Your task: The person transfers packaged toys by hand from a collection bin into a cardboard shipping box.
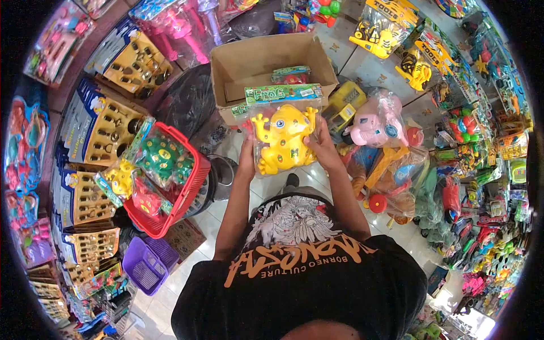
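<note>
Between my two hands is a yellow toy frog (286,139) in a clear plastic bag with a green "Frog" header card (283,94). My left hand (247,153) grips the bag's left edge, and my right hand (323,148) grips its right edge with the thumb over the front. Just beyond the frog stands an open cardboard box (266,56), with another bagged toy (292,75) showing inside. To the left, a red basket (195,187) holds a green toy frog (164,158), a yellow one (120,177) and a red one (148,199), all bagged.
A pink plastic toy (377,122) and other bagged toys (391,175) lie to the right. Purple baskets (144,266) sit at the lower left. Kitchen toy sets (113,133) line the left side, and hanging toys (464,130) crowd the right. A black plastic bag (190,102) lies beside the box.
</note>
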The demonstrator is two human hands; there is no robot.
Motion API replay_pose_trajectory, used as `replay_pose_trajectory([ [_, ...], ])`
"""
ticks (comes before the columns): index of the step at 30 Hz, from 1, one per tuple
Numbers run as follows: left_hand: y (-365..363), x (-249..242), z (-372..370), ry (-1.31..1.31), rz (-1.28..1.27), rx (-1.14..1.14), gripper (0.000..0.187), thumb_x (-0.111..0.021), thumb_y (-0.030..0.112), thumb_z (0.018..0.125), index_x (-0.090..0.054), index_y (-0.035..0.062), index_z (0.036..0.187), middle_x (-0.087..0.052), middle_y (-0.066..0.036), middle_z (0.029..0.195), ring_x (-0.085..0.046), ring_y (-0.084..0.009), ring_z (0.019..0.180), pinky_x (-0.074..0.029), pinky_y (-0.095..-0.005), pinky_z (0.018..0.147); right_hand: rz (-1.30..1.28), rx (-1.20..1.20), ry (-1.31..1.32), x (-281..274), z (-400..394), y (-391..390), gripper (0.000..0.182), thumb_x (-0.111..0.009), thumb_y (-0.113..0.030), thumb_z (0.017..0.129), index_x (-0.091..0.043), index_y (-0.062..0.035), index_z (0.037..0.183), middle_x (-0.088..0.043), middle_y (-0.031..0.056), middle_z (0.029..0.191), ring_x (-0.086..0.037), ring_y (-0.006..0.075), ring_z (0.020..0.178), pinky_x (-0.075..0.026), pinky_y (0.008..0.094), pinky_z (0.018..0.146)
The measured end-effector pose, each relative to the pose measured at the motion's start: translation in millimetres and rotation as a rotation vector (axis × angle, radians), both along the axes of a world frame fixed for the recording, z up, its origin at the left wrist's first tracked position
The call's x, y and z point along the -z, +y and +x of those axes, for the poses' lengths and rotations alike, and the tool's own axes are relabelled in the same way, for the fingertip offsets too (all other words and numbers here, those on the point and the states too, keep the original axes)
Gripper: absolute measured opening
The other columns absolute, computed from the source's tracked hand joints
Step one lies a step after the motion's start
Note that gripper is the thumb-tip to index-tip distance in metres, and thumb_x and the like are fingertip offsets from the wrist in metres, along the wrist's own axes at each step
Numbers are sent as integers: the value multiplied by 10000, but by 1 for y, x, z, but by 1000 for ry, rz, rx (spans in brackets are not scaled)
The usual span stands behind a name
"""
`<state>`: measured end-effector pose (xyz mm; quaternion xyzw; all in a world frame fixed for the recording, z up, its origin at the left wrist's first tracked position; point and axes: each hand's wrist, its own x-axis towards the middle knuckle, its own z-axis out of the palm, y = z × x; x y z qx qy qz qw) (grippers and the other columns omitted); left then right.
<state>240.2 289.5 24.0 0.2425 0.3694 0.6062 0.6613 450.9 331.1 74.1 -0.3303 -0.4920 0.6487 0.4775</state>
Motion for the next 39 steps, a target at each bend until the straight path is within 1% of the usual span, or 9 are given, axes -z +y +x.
replay_pose_trajectory([
  [6, 25, 11, 18, -37, 112, 161, 747, -350, 546, 893, -170, 24, 1396, -315, -94, 1384, -335, -222, 1254, -269, -351, 1033, -27, -76, 94, 0, 29, 28, 843, -665, -69, 767, -98, -58, 1391, -285, 89, 1365, -294, 209, 1265, -268, 334, 1038],
  [9, 38, 6, 35, 215, 226, 210, 824, -362, 635, 842, -173, 53, 1394, -319, -117, 1372, -391, -265, 1210, -311, -373, 1022, 1, -57, 60, 6, 42, 41, 848, -681, -65, 752, -113, -58, 1382, -298, 78, 1352, -293, 203, 1264, -269, 344, 1042],
  [12, 49, 2, 46, 304, 250, 93, 919, -534, 505, 828, 14, 40, 1400, -188, -103, 1432, -286, -244, 1279, -282, -367, 1025, 31, -54, 103, 12, 49, 53, 854, -699, -56, 734, -132, -59, 1374, -308, 75, 1342, -302, 197, 1259, -279, 348, 1038],
  [17, 66, -51, 37, 403, 17, 115, 883, -699, 313, 745, -157, 45, 1388, -344, -99, 1340, -353, -224, 1235, -310, -350, 1007, -21, -42, 191, 15, 46, 71, 881, -727, -18, 693, -158, -58, 1365, -317, 76, 1338, -324, 191, 1245, -294, 351, 1032],
  [21, 83, -43, 12, 231, 93, 199, 823, -717, 143, 730, -212, 63, 1374, -395, -78, 1297, -389, -202, 1203, -324, -336, 998, 86, -30, -14, -12, 34, 95, 938, -748, 0, 666, -144, -58, 1381, -326, 80, 1343, -331, 200, 1243, -305, 347, 1026],
  [25, 121, -66, 18, 361, -45, 156, 807, -729, 69, 696, -246, 43, 1341, -439, -76, 1263, -431, -199, 1168, -353, -347, 980, 135, -33, -141, -21, 12, 127, 1009, -779, -77, 660, -94, -30, 1399, -313, 116, 1346, -330, 202, 1238, -328, 337, 1008],
  [31, 186, -51, -4, 304, 13, 159, 779, -724, 67, 703, -262, 40, 1329, -451, -94, 1253, -461, -205, 1141, -380, -353, 962, 194, -96, -182, -16, -14, 186, 1001, -738, -55, 709, 2, -79, 1382, -284, 90, 1341, -344, 187, 1219, -327, 330, 1012],
  [35, 226, -44, -16, 359, -42, 130, 796, -733, 84, 707, -243, 46, 1333, -448, -97, 1250, -479, -214, 1116, -418, -346, 926, 92, -178, -28, -4, -30, 230, 935, -731, -68, 722, -59, -81, 1372, -266, 82, 1347, -305, 183, 1246, -305, 350, 1028],
  [39, 271, -1, -36, 388, -59, 119, 821, -715, 81, 726, -186, 80, 1354, -454, -92, 1229, -495, -229, 1093, -454, -346, 885, 17, -207, -168, 44, -43, 276, 922, -728, -97, 735, -57, -75, 1366, -255, 96, 1356, -302, 197, 1253, -295, 355, 1037],
])
